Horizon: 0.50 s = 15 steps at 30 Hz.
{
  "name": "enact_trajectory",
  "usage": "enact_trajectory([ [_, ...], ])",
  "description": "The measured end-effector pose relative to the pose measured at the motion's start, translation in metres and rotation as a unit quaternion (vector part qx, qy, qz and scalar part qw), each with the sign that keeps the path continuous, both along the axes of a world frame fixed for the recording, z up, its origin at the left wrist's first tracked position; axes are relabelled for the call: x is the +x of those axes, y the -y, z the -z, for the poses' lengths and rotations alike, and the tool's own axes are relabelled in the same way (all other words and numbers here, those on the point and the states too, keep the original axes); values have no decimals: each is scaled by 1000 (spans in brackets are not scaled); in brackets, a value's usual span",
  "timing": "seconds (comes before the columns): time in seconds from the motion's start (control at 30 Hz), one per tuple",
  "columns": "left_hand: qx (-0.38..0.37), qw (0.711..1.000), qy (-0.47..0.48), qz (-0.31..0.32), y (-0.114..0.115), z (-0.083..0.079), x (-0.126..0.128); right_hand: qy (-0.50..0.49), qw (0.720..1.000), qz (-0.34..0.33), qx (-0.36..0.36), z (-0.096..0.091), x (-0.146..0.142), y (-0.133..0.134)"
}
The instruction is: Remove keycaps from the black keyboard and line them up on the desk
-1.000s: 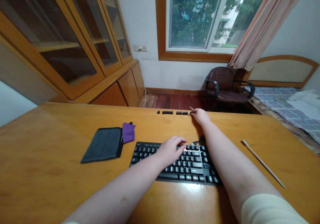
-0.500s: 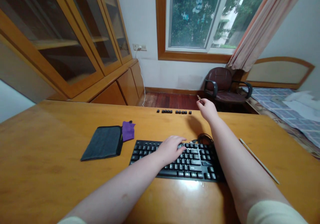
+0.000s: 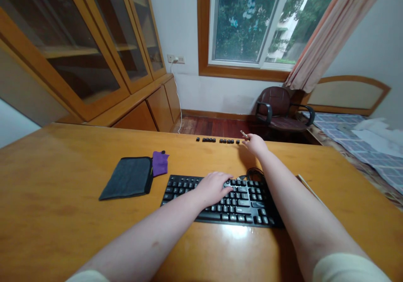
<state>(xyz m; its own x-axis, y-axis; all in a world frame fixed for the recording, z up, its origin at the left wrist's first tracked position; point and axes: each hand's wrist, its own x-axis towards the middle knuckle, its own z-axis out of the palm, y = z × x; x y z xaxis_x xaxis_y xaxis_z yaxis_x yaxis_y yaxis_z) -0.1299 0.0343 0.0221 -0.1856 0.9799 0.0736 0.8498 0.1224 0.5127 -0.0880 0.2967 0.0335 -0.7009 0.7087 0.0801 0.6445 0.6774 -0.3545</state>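
Wooden desk [image 3: 63,160], window [image 3: 244,21] far; right hand [image 3: 256,145] pinches an indistinct tool [image 3: 244,134]; left hand [image 3: 212,187], thumb apart, partly hides the keyboard [image 3: 242,203].

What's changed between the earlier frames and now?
The right hand, at the right-end keycap a second ago, lifted up and right, then came back down and left toward it. It still grips the slender tool. The right forearm now hides part of the thin stick. Unchanged: left hand on the keyboard, row of loose keycaps, gray pouch, purple cloth.
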Motion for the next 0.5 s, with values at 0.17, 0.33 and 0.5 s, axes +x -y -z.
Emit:
enact_trajectory([
  [0.17, 7, 1000, 11, 4, 0, 0, 0, 21, 999, -40, 14, 16, -23, -11],
  [0.33, 5, 1000, 15, 3, 0, 4, -1, 44, 997, -60, 16, 29, -26, -18],
  [0.5, 10, 1000, 10, 5, 0, 5, -1, 46, 996, -71, 18, 34, -27, -21],
])
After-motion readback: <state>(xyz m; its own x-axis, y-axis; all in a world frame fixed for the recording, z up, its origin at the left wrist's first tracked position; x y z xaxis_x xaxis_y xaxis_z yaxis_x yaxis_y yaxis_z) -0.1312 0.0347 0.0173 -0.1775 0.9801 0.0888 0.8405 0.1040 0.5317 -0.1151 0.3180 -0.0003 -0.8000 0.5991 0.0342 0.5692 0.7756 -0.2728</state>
